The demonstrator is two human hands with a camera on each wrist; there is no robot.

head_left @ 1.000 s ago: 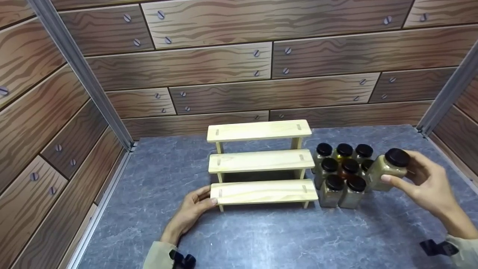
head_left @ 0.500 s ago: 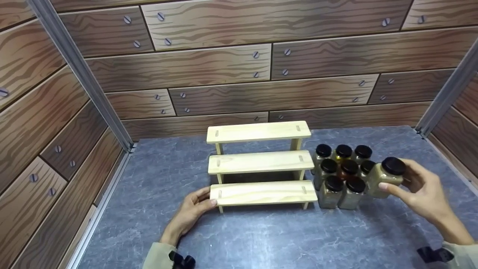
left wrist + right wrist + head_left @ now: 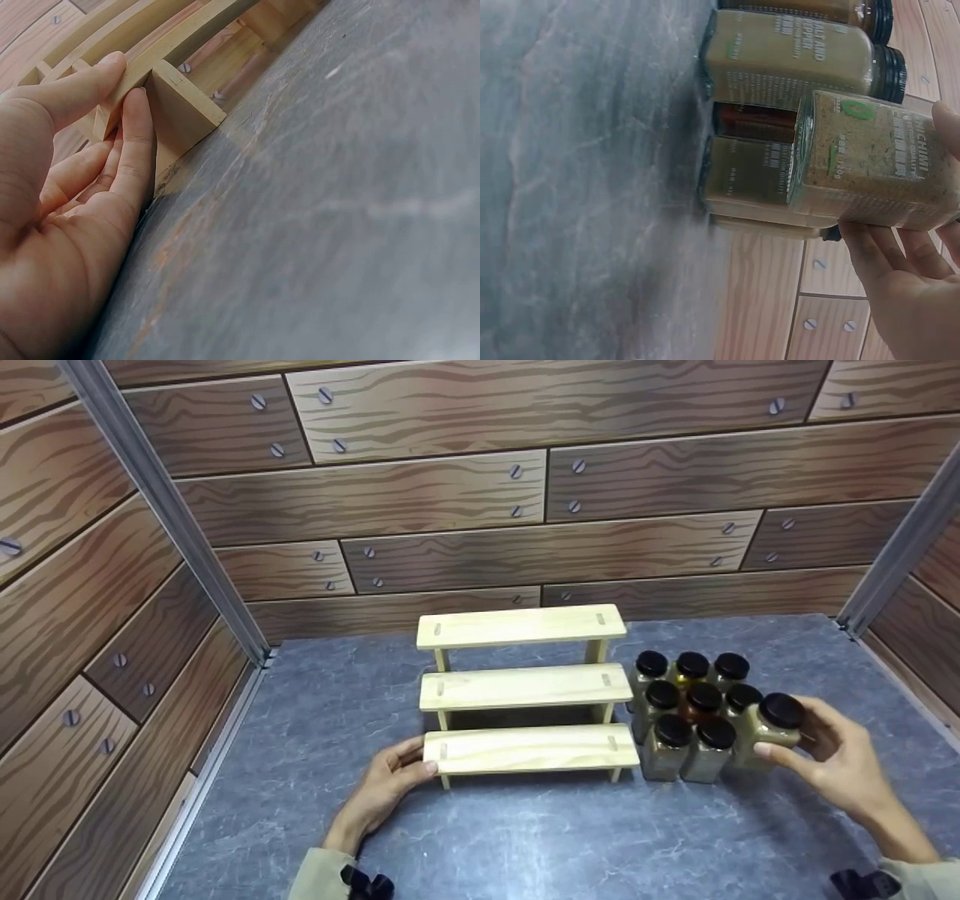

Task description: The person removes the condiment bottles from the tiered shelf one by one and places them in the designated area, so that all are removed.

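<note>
My left hand [image 3: 382, 780] pinches the left end of the lowest step of a pale three-step wooden rack [image 3: 529, 686]. In the left wrist view, the thumb lies over the edge of the step board [image 3: 135, 73] with fingertips under it. My right hand [image 3: 844, 757] grips a square glass spice jar [image 3: 761, 735] with a black lid. In the right wrist view this spice jar [image 3: 877, 161] shows speckled beige contents and a green mark, and its base is off the tabletop. It is at the right of a cluster of similar spice jars [image 3: 664, 754].
The clustered jars stand close together in rows, right beside the rack; one shows yellow contents and one reddish. The grey marbled tabletop [image 3: 525, 840] is bounded by a wood-patterned back wall [image 3: 450, 495] and side walls with metal corner posts [image 3: 161, 517].
My right hand has lowered the spice jar and brought it slightly left, closer to the front of the cluster. The left hand and the rack have stayed in place.
</note>
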